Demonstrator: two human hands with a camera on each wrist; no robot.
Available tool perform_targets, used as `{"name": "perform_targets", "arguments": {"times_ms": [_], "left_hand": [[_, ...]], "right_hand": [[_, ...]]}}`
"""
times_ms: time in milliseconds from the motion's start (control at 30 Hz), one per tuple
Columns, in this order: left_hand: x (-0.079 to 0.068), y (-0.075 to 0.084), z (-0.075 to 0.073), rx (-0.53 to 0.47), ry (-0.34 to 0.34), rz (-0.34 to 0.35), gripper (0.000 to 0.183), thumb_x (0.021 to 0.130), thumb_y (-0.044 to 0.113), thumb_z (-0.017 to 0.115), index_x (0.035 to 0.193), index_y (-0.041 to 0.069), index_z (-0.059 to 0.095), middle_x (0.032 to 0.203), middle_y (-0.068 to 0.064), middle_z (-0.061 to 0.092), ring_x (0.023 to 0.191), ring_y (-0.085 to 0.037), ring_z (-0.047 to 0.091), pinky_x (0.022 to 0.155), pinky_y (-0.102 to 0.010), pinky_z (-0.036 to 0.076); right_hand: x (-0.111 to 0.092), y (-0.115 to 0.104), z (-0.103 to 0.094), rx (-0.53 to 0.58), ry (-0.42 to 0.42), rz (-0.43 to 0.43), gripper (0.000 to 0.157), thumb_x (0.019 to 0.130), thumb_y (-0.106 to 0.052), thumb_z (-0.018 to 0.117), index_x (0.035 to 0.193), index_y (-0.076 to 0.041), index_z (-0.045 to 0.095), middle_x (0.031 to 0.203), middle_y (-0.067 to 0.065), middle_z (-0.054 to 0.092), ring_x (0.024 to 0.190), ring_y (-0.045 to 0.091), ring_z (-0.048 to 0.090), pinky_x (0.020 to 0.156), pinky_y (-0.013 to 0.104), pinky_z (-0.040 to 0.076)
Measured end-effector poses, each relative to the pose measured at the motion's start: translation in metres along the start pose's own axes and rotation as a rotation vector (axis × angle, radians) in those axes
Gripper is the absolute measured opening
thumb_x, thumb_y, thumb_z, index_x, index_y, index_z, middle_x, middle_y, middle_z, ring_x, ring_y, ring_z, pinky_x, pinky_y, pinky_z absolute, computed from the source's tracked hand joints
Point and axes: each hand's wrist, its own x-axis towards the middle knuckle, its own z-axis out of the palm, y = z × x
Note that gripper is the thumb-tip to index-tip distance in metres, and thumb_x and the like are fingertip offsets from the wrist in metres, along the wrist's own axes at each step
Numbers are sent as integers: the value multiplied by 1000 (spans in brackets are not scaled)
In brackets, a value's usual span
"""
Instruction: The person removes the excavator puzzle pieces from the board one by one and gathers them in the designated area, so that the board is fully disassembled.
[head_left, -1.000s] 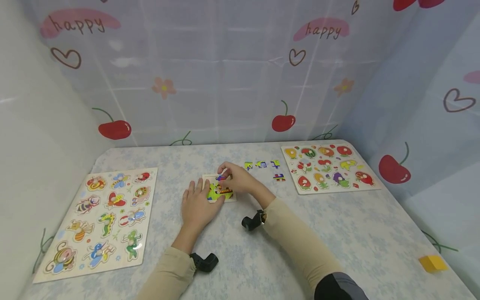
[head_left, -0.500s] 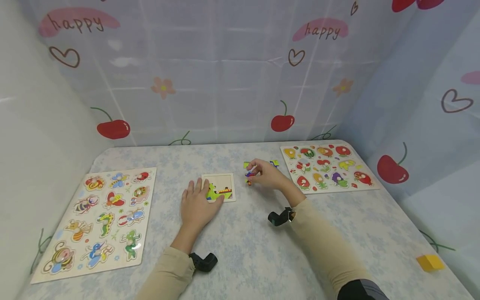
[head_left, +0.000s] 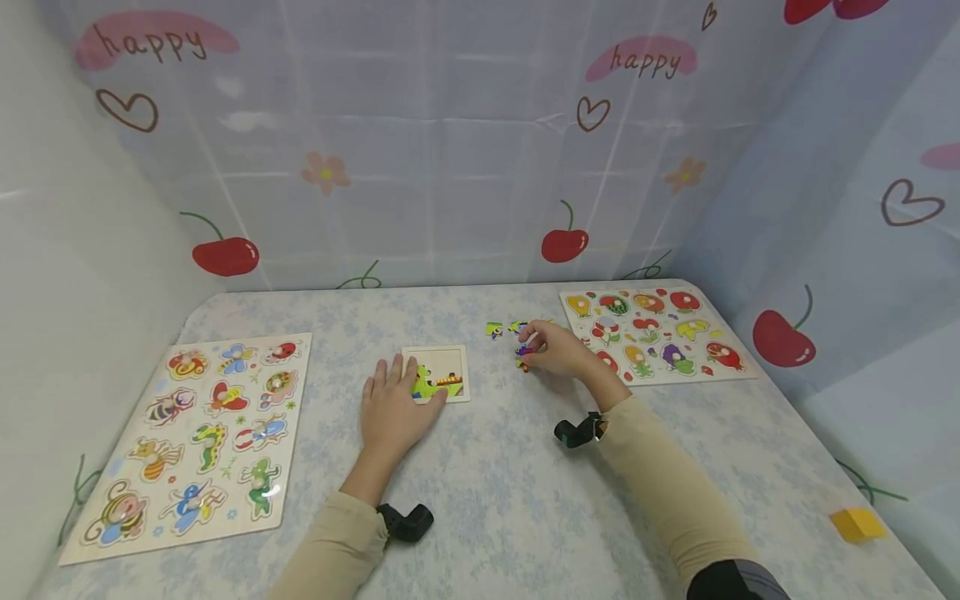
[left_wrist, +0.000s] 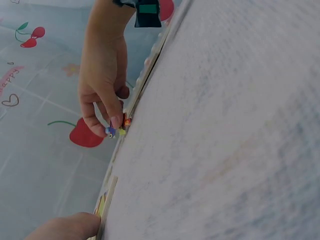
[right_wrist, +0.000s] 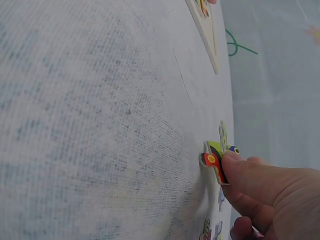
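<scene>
My left hand [head_left: 393, 410] lies flat with its fingers spread over the left side of a small wooden puzzle tray [head_left: 450, 359], the thumb along the near edge. Inside the tray, green and orange picture pieces [head_left: 448, 382] fill the lower part, while bare wood shows above them. To the right of the tray, my right hand [head_left: 561, 352] pinches a jigsaw piece between thumb and fingers, low over the table. That jigsaw piece [right_wrist: 215, 159] is green, red and purple and stands tilted in the right wrist view. Loose jigsaw pieces [head_left: 494, 330] lie just behind the right hand, which partly hides them.
A large insect puzzle board [head_left: 187, 450] lies on the left of the table. At the back right is a fruit and vegetable puzzle board [head_left: 656, 337], its corner behind the right hand. A yellow block [head_left: 858, 525] sits by the right edge. Printed curtains enclose the table.
My right hand lifted the purple-topped jigsaw piece out of the tray and carried it right, toward the loose pieces. Bare wood now shows where it lay. My left hand stayed put.
</scene>
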Motion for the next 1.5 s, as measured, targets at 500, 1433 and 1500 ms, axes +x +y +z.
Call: {"name": "perform_targets", "arguments": {"times_ms": [500, 1433, 1500], "left_hand": [[1, 1, -1, -3, 6, 6, 85, 88, 65, 55, 154, 14, 38, 163, -12, 28, 154, -38, 16, 122, -58, 18], [-2, -14, -6, -11, -41, -31, 87, 94, 59, 48, 157, 4, 26, 165, -14, 22, 155, -36, 6, 125, -55, 9], [-3, -16, -6, -8, -41, -26, 83, 95, 57, 46, 157, 5, 28, 165, -13, 22, 155, -36, 6, 125, -55, 10]], "right_hand": [[3, 2, 4, -210, 77, 23, 25, 90, -25, 74, 112, -17, 64, 106, 4, 65, 106, 24, 46, 86, 39, 45], [23, -75, 64, -213, 43, -197, 34, 96, -24, 66, 129, -15, 65, 101, 0, 65, 94, 19, 53, 86, 36, 46], [26, -83, 71, -221, 20, -201, 35, 96, -26, 65, 130, -17, 65, 101, -1, 64, 94, 18, 52, 85, 35, 46]]}}
